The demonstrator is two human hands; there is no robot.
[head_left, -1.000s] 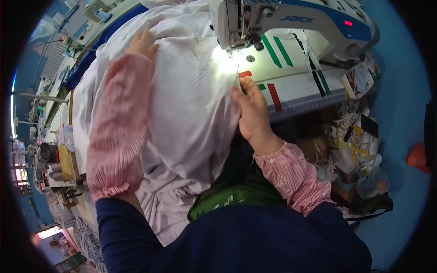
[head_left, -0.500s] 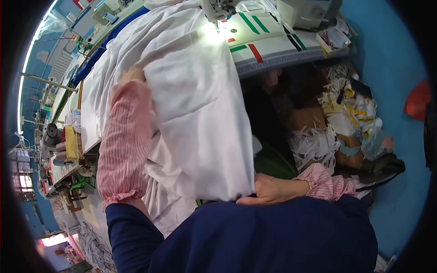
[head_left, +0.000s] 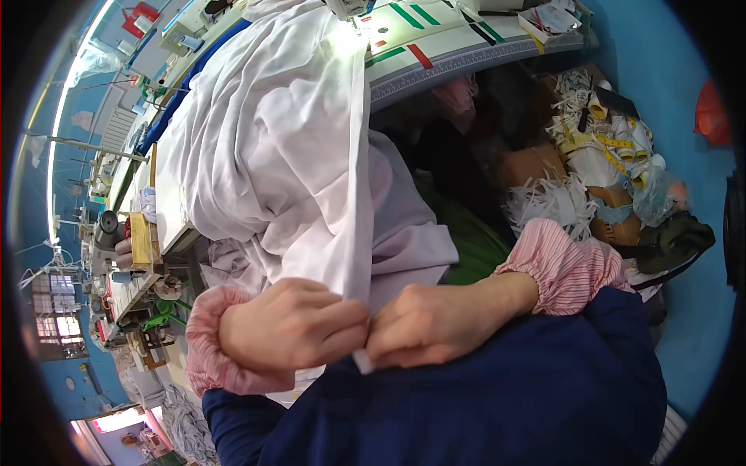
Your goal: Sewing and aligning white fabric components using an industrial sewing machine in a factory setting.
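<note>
A large white cloth (head_left: 272,147) spills from the sewing machine (head_left: 347,8) down over the table edge onto my lap. Its right edge forms a narrow folded strip (head_left: 359,179) running straight from the needle area to my body. My left hand (head_left: 299,322) and my right hand (head_left: 423,326) meet at the lower end of that strip, both closed on the cloth edge. A small white end of it pokes out below, between the fingers. Most fingertips are hidden behind the knuckles.
The sewing table's ruler edge (head_left: 474,68) curves across the top, with coloured tape strips on its top. A small box of odds and ends (head_left: 550,22) sits at the far right. Below are white scraps (head_left: 548,203), thread spools and a dark bag (head_left: 676,245). More machines line the left.
My left hand has come back from the cloth on the table to beside my right hand. The broad panel has dropped away, and the cloth's edge is now drawn into a narrow strip.
</note>
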